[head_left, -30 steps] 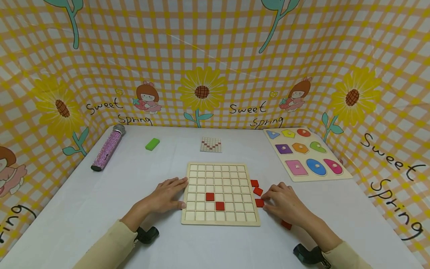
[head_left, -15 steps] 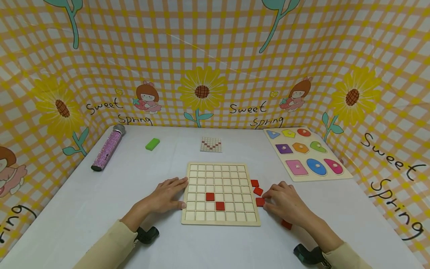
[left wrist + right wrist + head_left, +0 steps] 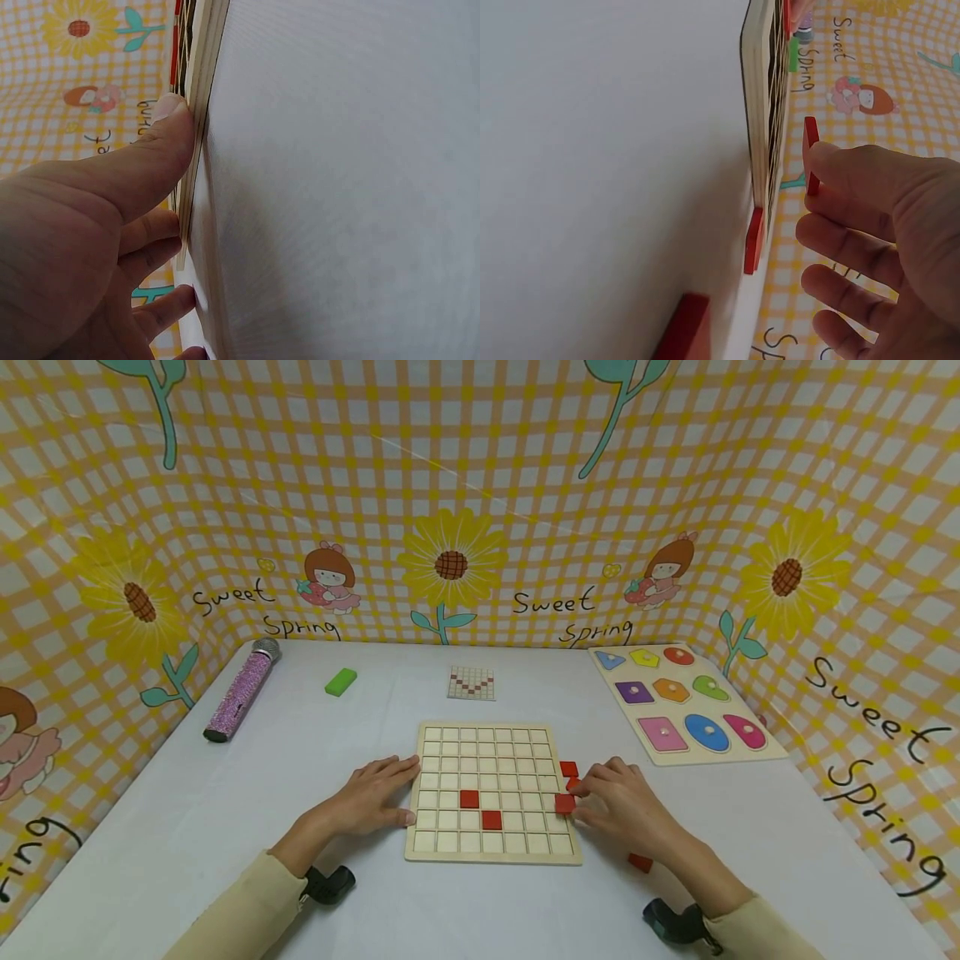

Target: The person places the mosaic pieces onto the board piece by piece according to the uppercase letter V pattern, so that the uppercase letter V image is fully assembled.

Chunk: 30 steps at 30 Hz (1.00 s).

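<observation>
Your left hand [image 3: 375,795], fingers relaxed, rests against the left edge of the grid board [image 3: 495,766], lower centre of frame, likely steadying it; your right hand [image 3: 626,806] pinches a red tile [image 3: 565,805] above the right edge, seemingly side-gripped for control.

Black "Sweet Spring" lettering [image 3: 553,602] on yellow-and-orange checked fabric backdrop [image 3: 480,468], at ten, two, four o'clock, cropped "ring" at eight
</observation>
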Each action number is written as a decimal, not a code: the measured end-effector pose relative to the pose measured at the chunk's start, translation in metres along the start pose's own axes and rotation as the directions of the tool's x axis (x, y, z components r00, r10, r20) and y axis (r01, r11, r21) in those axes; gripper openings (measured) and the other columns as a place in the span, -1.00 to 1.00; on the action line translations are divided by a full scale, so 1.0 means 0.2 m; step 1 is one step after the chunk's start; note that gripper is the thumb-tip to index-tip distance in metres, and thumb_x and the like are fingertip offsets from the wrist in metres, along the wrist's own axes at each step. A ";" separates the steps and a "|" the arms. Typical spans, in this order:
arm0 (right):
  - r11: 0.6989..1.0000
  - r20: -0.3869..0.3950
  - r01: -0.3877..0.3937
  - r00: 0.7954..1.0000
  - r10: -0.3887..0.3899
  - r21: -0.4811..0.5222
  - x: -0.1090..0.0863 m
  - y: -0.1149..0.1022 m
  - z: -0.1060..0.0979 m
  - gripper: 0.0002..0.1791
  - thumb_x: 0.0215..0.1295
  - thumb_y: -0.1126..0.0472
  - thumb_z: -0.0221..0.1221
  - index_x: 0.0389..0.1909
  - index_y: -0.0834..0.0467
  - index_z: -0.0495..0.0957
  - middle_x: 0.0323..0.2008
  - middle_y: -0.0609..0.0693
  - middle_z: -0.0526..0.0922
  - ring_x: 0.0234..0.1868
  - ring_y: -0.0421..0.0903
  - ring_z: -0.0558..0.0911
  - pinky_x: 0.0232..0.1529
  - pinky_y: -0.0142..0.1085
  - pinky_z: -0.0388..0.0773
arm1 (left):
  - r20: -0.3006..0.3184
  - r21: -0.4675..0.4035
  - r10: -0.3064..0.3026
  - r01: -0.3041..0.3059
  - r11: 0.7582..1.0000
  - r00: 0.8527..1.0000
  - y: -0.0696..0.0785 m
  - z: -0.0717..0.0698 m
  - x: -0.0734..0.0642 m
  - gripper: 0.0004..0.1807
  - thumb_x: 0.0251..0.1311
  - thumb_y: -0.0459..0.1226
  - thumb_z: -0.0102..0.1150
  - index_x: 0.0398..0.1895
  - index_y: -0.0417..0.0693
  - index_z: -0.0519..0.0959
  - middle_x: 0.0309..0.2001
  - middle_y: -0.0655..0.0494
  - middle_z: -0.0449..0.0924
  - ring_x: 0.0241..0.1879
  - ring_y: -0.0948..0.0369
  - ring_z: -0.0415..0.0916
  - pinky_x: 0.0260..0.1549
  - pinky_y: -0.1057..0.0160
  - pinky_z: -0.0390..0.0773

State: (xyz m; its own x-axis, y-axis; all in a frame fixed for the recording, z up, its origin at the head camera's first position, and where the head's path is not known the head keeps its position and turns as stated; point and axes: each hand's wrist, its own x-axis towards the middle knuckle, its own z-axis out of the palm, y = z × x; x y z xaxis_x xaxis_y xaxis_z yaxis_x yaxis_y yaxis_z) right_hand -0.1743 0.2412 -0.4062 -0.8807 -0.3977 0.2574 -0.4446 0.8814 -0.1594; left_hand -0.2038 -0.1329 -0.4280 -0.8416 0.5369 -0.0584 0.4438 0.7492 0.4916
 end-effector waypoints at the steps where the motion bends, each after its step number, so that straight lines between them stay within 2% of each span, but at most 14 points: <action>1: 1.000 -0.005 0.009 1.000 -0.009 -0.001 0.01 -0.01 0.00 -0.73 -0.09 0.10 0.44 -0.32 0.06 0.70 -0.36 -0.11 0.63 -0.22 -0.14 0.39 -0.21 -0.23 0.30 | -0.001 -0.001 0.000 0.000 1.000 1.000 0.00 0.00 0.00 -0.18 0.15 -0.04 0.23 0.43 -0.10 0.15 0.47 0.02 0.08 0.46 -0.13 -0.06 0.27 -0.28 0.04; 8: 0.997 -0.035 0.071 0.997 -0.070 0.024 0.07 -0.08 0.02 -0.76 -0.06 0.11 0.42 -0.32 0.06 0.70 -0.34 -0.11 0.63 -0.23 -0.16 0.38 -0.20 -0.21 0.31 | -0.002 0.006 0.007 -0.007 1.000 1.000 0.00 -0.01 0.00 -0.18 0.16 -0.04 0.22 0.43 -0.11 0.15 0.47 0.01 0.08 0.45 -0.14 -0.05 0.26 -0.26 0.05; 18: 0.996 -0.039 0.073 0.997 -0.071 0.057 0.16 -0.22 0.04 -0.78 -0.05 0.10 0.42 -0.34 0.06 0.70 -0.32 -0.11 0.65 -0.22 -0.16 0.38 -0.13 -0.22 0.31 | 0.001 0.016 0.006 -0.006 1.000 1.000 0.01 -0.01 0.00 -0.18 0.16 -0.04 0.22 0.43 -0.12 0.15 0.47 0.00 0.08 0.45 -0.14 -0.05 0.27 -0.25 0.06; 25: 0.990 -0.083 0.136 0.988 -0.133 0.030 0.24 -0.30 0.07 -0.74 -0.09 0.07 0.45 -0.35 0.05 0.70 -0.34 -0.12 0.64 -0.24 -0.16 0.38 -0.17 -0.23 0.28 | 0.003 0.010 0.000 -0.001 1.000 1.000 0.00 -0.01 0.00 -0.18 0.15 -0.04 0.23 0.43 -0.10 0.15 0.47 0.01 0.08 0.45 -0.14 -0.05 0.28 -0.25 0.04; 30: 0.987 -0.068 0.148 0.987 -0.144 0.063 0.29 -0.36 0.09 -0.74 -0.07 0.07 0.44 -0.33 0.05 0.70 -0.32 -0.10 0.64 -0.22 -0.13 0.39 -0.17 -0.21 0.29 | 0.008 0.003 -0.001 0.001 1.000 1.000 0.00 0.00 0.00 -0.18 0.15 -0.03 0.23 0.43 -0.10 0.15 0.47 0.01 0.07 0.45 -0.14 -0.06 0.28 -0.25 0.04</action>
State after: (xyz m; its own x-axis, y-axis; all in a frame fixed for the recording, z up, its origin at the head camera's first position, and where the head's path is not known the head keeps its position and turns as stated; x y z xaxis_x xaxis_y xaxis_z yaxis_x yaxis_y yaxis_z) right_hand -0.1964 0.1513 -0.3964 -0.7943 -0.5020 0.3421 -0.5796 0.7950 -0.1792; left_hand -0.2047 -0.1327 -0.4281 -0.8397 0.5391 -0.0654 0.4441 0.7510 0.4886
